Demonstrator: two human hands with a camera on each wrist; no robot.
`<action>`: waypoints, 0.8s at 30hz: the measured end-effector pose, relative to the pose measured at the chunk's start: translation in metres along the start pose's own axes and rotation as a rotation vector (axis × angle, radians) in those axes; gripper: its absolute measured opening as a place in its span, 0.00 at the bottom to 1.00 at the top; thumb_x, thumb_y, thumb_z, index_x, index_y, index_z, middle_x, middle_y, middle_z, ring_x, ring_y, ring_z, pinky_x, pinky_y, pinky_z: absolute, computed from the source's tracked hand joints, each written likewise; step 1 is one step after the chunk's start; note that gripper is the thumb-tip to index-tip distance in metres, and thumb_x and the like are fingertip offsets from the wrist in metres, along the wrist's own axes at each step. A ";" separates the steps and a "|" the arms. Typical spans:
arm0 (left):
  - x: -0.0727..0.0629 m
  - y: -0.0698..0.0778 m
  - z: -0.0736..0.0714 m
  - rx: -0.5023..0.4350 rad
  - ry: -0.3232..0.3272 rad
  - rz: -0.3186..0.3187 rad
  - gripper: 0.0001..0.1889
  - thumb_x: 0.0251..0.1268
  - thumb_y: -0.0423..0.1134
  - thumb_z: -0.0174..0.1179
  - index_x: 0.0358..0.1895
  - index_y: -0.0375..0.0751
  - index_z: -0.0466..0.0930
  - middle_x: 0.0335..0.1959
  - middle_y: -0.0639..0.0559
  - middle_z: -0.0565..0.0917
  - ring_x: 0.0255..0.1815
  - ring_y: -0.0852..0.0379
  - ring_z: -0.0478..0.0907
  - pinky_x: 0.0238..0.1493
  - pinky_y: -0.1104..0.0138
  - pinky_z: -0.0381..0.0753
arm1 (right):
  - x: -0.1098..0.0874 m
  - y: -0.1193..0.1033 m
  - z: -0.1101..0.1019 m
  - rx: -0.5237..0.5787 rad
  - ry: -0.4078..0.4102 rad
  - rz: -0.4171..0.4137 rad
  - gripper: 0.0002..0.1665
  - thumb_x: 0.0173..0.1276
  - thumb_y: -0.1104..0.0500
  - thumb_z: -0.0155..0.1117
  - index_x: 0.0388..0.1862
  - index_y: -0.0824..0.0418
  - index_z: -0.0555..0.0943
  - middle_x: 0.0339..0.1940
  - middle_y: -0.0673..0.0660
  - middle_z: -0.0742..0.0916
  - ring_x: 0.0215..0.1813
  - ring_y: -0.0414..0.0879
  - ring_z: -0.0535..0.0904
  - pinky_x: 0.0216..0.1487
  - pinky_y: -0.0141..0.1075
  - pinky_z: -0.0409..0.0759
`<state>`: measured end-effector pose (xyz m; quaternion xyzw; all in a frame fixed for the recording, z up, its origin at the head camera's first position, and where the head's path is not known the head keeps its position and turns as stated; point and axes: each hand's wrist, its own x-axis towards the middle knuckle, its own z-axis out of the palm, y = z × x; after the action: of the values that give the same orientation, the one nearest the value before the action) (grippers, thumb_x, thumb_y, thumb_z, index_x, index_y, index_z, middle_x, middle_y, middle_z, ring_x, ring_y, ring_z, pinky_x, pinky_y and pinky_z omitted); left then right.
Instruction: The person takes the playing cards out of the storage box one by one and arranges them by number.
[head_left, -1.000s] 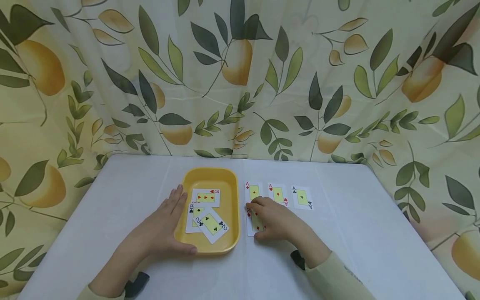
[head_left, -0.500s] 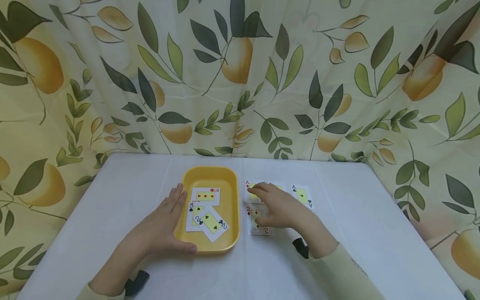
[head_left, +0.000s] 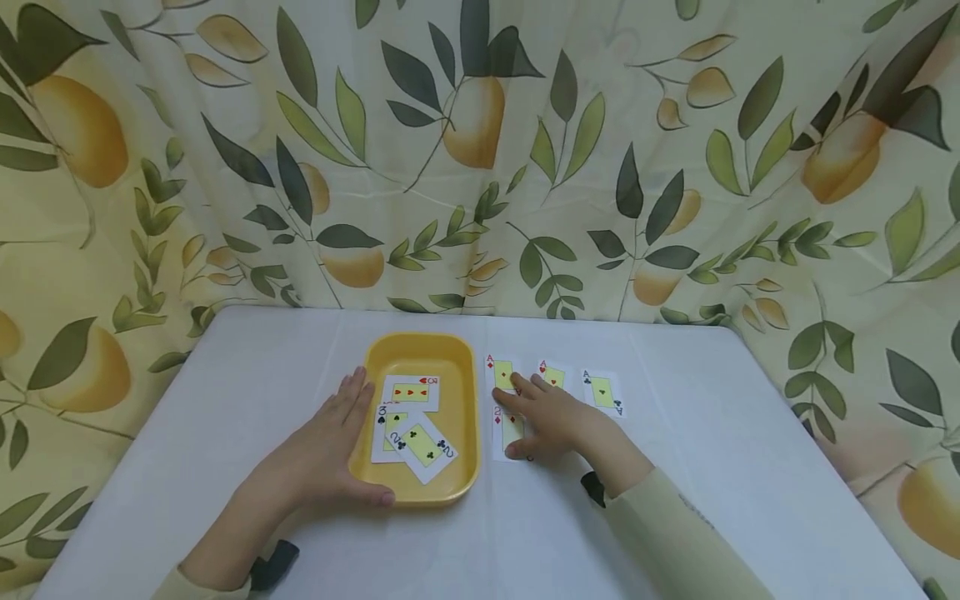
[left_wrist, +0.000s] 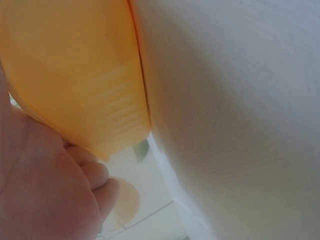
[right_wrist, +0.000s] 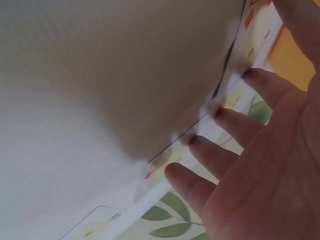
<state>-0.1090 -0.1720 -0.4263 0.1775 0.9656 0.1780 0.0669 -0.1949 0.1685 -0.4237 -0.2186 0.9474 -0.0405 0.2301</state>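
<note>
Clock reference: centre of the yellow tray (head_left: 472, 417), 12 o'clock pointing away from the person. Layout status, as judged: four cards are set out on the tabletop (head_left: 675, 383); three are left in the tray. The ace of diamonds (head_left: 502, 372) lies at 2 o'clock, the ace of hearts (head_left: 552, 376) and a black ace (head_left: 602, 392) farther out between 2 and 3, and the two of diamonds (head_left: 512, 427) at 3. Tray contents: three of hearts (head_left: 412, 391) near 12, a black three (head_left: 386, 435) at 8, two of clubs (head_left: 423, 447) at 6, overlapping the black three.

Right hand (head_left: 553, 419): fingers straight, spread, pinching nothing; they lie over both diamond cards. Firm contact cannot be confirmed. Left hand (head_left: 324, 446): fingers extended along the tray's 9 o'clock side, thumb apart at 7, apparently steadying it.
</note>
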 end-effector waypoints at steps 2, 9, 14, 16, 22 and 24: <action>0.000 0.000 0.000 0.004 0.003 -0.003 0.82 0.25 0.88 0.60 0.80 0.34 0.40 0.83 0.41 0.35 0.83 0.42 0.36 0.79 0.48 0.50 | 0.007 0.001 -0.004 0.010 -0.001 0.000 0.55 0.56 0.33 0.72 0.80 0.34 0.57 0.84 0.51 0.53 0.83 0.58 0.45 0.75 0.62 0.58; 0.001 0.000 0.003 -0.009 -0.006 -0.022 0.81 0.26 0.87 0.62 0.81 0.36 0.39 0.83 0.42 0.35 0.83 0.43 0.36 0.79 0.47 0.51 | 0.014 0.011 -0.010 0.059 0.023 -0.027 0.55 0.57 0.34 0.72 0.80 0.37 0.57 0.84 0.53 0.52 0.83 0.58 0.43 0.78 0.60 0.54; 0.002 0.001 0.006 -0.008 -0.007 -0.017 0.80 0.26 0.86 0.62 0.81 0.37 0.39 0.83 0.43 0.34 0.83 0.43 0.36 0.78 0.48 0.52 | -0.010 0.034 -0.005 0.048 0.111 0.070 0.61 0.55 0.28 0.69 0.82 0.47 0.56 0.82 0.65 0.54 0.81 0.67 0.48 0.75 0.64 0.56; 0.002 0.002 0.005 -0.002 -0.004 -0.017 0.80 0.26 0.86 0.62 0.81 0.37 0.39 0.83 0.43 0.34 0.83 0.43 0.36 0.78 0.48 0.52 | -0.021 0.045 -0.004 0.055 0.115 0.143 0.63 0.55 0.25 0.67 0.81 0.52 0.56 0.80 0.71 0.57 0.78 0.72 0.51 0.73 0.67 0.57; 0.001 0.002 0.002 -0.007 -0.011 -0.035 0.81 0.24 0.88 0.61 0.81 0.37 0.39 0.83 0.44 0.34 0.83 0.43 0.36 0.78 0.47 0.53 | -0.030 0.063 0.002 0.149 0.065 0.245 0.61 0.57 0.21 0.59 0.82 0.50 0.55 0.79 0.74 0.55 0.77 0.75 0.47 0.67 0.75 0.57; 0.001 0.001 0.002 -0.007 -0.018 -0.038 0.81 0.24 0.88 0.60 0.81 0.38 0.38 0.83 0.44 0.33 0.83 0.43 0.36 0.78 0.47 0.53 | -0.025 0.064 0.001 0.159 0.077 0.242 0.58 0.59 0.21 0.56 0.82 0.46 0.55 0.80 0.74 0.53 0.78 0.75 0.44 0.67 0.76 0.56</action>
<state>-0.1088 -0.1701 -0.4275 0.1603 0.9675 0.1785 0.0798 -0.2001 0.2371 -0.4251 -0.0820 0.9688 -0.0957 0.2134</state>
